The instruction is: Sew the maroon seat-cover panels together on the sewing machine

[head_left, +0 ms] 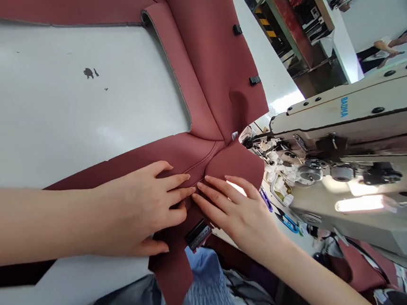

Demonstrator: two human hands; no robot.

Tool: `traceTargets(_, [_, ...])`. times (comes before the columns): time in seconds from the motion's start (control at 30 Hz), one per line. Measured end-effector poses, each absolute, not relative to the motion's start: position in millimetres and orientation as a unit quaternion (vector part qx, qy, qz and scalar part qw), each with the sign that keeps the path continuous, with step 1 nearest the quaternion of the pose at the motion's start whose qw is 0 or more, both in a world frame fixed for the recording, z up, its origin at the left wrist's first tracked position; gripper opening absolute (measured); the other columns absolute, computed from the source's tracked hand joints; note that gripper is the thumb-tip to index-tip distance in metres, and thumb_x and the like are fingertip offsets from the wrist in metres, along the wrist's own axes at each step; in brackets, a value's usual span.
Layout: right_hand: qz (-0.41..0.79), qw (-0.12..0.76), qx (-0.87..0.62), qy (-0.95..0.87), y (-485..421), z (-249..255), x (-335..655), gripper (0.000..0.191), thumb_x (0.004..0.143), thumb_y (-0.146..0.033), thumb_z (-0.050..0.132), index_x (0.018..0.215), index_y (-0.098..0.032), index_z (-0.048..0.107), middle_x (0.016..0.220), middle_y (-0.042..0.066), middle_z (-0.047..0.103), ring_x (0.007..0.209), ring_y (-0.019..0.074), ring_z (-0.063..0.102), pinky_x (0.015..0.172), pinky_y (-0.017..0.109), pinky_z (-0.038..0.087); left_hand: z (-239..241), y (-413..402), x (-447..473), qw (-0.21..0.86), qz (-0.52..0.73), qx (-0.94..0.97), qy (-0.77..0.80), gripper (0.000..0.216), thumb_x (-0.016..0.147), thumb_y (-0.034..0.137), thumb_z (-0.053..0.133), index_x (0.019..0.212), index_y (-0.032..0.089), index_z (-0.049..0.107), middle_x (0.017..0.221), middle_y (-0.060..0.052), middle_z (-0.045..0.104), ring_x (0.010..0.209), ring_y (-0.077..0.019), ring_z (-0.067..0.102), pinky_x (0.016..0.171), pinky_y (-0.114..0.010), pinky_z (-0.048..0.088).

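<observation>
the left hand [140,205] and right hand [245,217] lie open, nearly touching, near a stitched seam [201,163] of the red cover [211,42], spread on the white surface [42,100] beside the sewing machine [339,119]; likely smoothing, which calls for even, gentle pressure

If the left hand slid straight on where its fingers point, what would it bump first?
Probably the right hand: its fingertips lie just ahead of the left hand, over the red material. Whether they touch is hard to tell.
</observation>
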State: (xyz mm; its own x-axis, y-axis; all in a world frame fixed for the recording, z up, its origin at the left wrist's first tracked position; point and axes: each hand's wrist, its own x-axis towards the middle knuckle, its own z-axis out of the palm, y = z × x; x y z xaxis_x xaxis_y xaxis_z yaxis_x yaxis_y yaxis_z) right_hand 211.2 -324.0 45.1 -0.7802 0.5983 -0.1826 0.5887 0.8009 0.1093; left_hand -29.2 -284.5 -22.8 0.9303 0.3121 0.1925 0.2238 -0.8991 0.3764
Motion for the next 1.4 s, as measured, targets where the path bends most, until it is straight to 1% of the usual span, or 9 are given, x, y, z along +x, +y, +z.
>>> traceTargets(0.23, [0.067, 0.107, 0.329, 0.936, -326, 45, 213, 0.024, 0.093, -0.015, 0.055, 0.115, -0.013, 0.066, 0.118, 0.008, 0.07, 0.116, 0.0195, 0.056, 0.108, 0.038, 0.032, -21, -286, -28, 0.21, 0.12, 0.958, 0.153, 0.044, 0.079, 0.061, 0.063, 0.106, 0.027, 0.069, 0.142, -0.004, 0.056, 0.133, -0.0301, 0.047, 0.11, -0.048, 0.032])
traceTargets(0.43, [0.077, 0.105, 0.349, 0.928, -329, 44, 212, 0.024, 0.095, -0.014, 0.05, 0.112, -0.016, 0.067, 0.115, 0.006, 0.071, 0.109, 0.0175, 0.055, 0.106, 0.036, 0.032, -20, -288, -27, 0.201, 0.107, 0.96, 0.162, 0.045, 0.079, 0.061, 0.063, 0.107, 0.027, 0.069, 0.143, -0.003, 0.055, 0.134, -0.0298, 0.046, 0.109, -0.05, 0.032])
traceTargets(0.63, [0.065, 0.103, 0.345, 0.931, -329, 43, 212, 0.026, 0.094, -0.011, 0.048, 0.112, -0.012, 0.067, 0.11, 0.008, 0.072, 0.108, 0.019, 0.055, 0.106, 0.038, 0.032, -20, -288, -27, 0.202, 0.106, 0.96, 0.165, 0.044, 0.079, 0.061, 0.062, 0.106, 0.028, 0.068, 0.144, -0.003, 0.054, 0.133, -0.0302, 0.047, 0.108, -0.049, 0.033])
traceTargets(0.8, [0.063, 0.107, 0.349, 0.929, -328, 43, 214, 0.026, 0.094, -0.012, 0.049, 0.113, -0.015, 0.067, 0.116, 0.007, 0.071, 0.111, 0.0183, 0.054, 0.107, 0.038, 0.031, -21, -288, -27, 0.208, 0.126, 0.955, 0.17, 0.043, 0.078, 0.06, 0.062, 0.105, 0.028, 0.068, 0.142, -0.002, 0.056, 0.132, -0.03, 0.047, 0.109, -0.049, 0.033])
traceTargets(0.93, [0.058, 0.113, 0.345, 0.93, -328, 41, 218, 0.027, 0.095, -0.014, 0.048, 0.116, -0.017, 0.065, 0.132, 0.005, 0.063, 0.125, 0.019, 0.047, 0.106, 0.039, 0.031, -22, -288, -27, 0.202, 0.128, 0.957, 0.166, 0.043, 0.077, 0.059, 0.065, 0.105, 0.027, 0.069, 0.141, -0.004, 0.057, 0.131, -0.0303, 0.048, 0.108, -0.049, 0.033])
traceTargets(1.0, [0.068, 0.122, 0.343, 0.929, -330, 41, 218, 0.028, 0.096, -0.016, 0.045, 0.116, -0.016, 0.065, 0.135, 0.007, 0.061, 0.126, 0.0193, 0.046, 0.104, 0.039, 0.032, -23, -288, -27, 0.2, 0.127, 0.959, 0.158, 0.044, 0.079, 0.06, 0.064, 0.106, 0.026, 0.068, 0.141, -0.006, 0.056, 0.132, -0.0302, 0.048, 0.108, -0.049, 0.032])
traceTargets(1.13, [0.099, 0.131, 0.348, 0.923, -334, 43, 212, 0.033, 0.095, -0.013, 0.038, 0.113, -0.012, 0.066, 0.126, 0.012, 0.066, 0.119, 0.0187, 0.05, 0.104, 0.038, 0.031, -26, -286, -28, 0.223, 0.131, 0.955, 0.147, 0.047, 0.079, 0.061, 0.061, 0.112, 0.027, 0.067, 0.142, -0.004, 0.055, 0.134, -0.0307, 0.045, 0.111, -0.049, 0.03])
traceTargets(1.23, [0.103, 0.137, 0.344, 0.923, -334, 44, 208, 0.035, 0.092, -0.01, 0.037, 0.11, -0.011, 0.067, 0.119, 0.013, 0.069, 0.116, 0.0195, 0.051, 0.106, 0.039, 0.029, -27, -286, -28, 0.246, 0.131, 0.949, 0.15, 0.046, 0.079, 0.06, 0.062, 0.113, 0.028, 0.067, 0.142, -0.003, 0.056, 0.135, -0.0308, 0.044, 0.114, -0.049, 0.029])
traceTargets(1.4, [0.099, 0.135, 0.347, 0.923, -334, 41, 209, 0.035, 0.091, -0.011, 0.037, 0.11, -0.01, 0.067, 0.12, 0.013, 0.068, 0.116, 0.0192, 0.05, 0.107, 0.039, 0.028, -26, -285, -28, 0.248, 0.13, 0.949, 0.144, 0.046, 0.08, 0.059, 0.062, 0.112, 0.027, 0.067, 0.141, -0.005, 0.056, 0.134, -0.0315, 0.045, 0.111, -0.05, 0.03])
